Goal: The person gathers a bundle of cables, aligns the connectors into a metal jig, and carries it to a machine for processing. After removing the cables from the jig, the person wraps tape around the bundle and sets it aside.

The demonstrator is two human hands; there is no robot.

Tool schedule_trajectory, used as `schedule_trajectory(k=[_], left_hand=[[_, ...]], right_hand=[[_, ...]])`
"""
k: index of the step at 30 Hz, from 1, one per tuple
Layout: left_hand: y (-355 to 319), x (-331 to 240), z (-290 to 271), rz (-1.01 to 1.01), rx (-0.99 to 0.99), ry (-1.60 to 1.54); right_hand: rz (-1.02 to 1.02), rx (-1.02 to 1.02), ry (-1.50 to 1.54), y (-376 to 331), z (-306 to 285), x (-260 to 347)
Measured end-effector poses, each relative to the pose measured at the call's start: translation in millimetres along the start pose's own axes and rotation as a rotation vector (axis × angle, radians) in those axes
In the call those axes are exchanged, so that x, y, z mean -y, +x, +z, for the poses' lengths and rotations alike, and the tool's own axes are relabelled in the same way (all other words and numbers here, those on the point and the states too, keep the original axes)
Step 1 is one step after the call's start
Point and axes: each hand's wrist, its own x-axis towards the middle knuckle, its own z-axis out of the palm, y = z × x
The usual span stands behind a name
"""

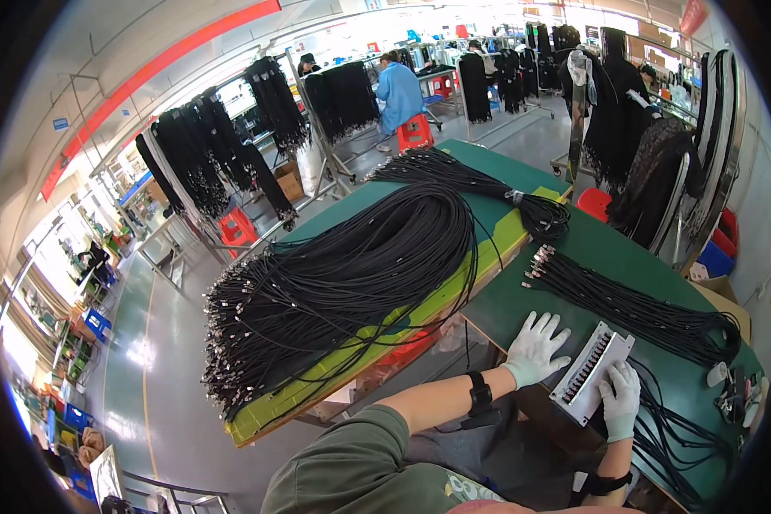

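A silver metal box (593, 374) with a dark row of slots or contacts along its top sits at the near edge of the green table. My left hand (535, 349), in a white glove, is just left of the box, open with its fingers spread over the table edge. My right hand (619, 399), also in a white glove, is closed over the box's right side, fingers bent on its edge; whether a cable end is under them is hidden. Loose black cables (666, 433) lie right of that hand. A bundle of black cables (634, 300) with metal-tipped ends stretches beyond the box.
A large pile of black cables (360, 274) covers the yellow-green table (257, 420) to the left, with a tied bundle (480, 182) behind it. Small tools (732, 398) lie at the right. Racks of hanging cables (199, 154) and a seated person in blue (399, 92) are farther off.
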Motion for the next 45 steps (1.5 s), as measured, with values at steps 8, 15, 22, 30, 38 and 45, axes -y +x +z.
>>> schedule_trajectory(k=[8,15,22,30,38,45], left_hand=[[2,1,1,-0.002,0.015,0.003],[1,1,3,-0.003,0.007,-0.003],[0,1,3,0.005,-0.008,-0.020],[0,1,3,0.002,-0.028,-0.029],[1,3,6,0.030,-0.051,-0.033],[3,6,10,0.035,-0.091,-0.042]], right_hand=[[-0.018,-0.002,-0.019,2,0,1],[-0.046,-0.014,-0.004,3,-2,2],[-0.060,-0.041,-0.022,1,-1,2],[-0.052,-0.031,-0.012,2,-1,3],[-0.069,-0.066,-0.011,4,-3,5],[-0.082,-0.031,-0.009,8,-11,15]])
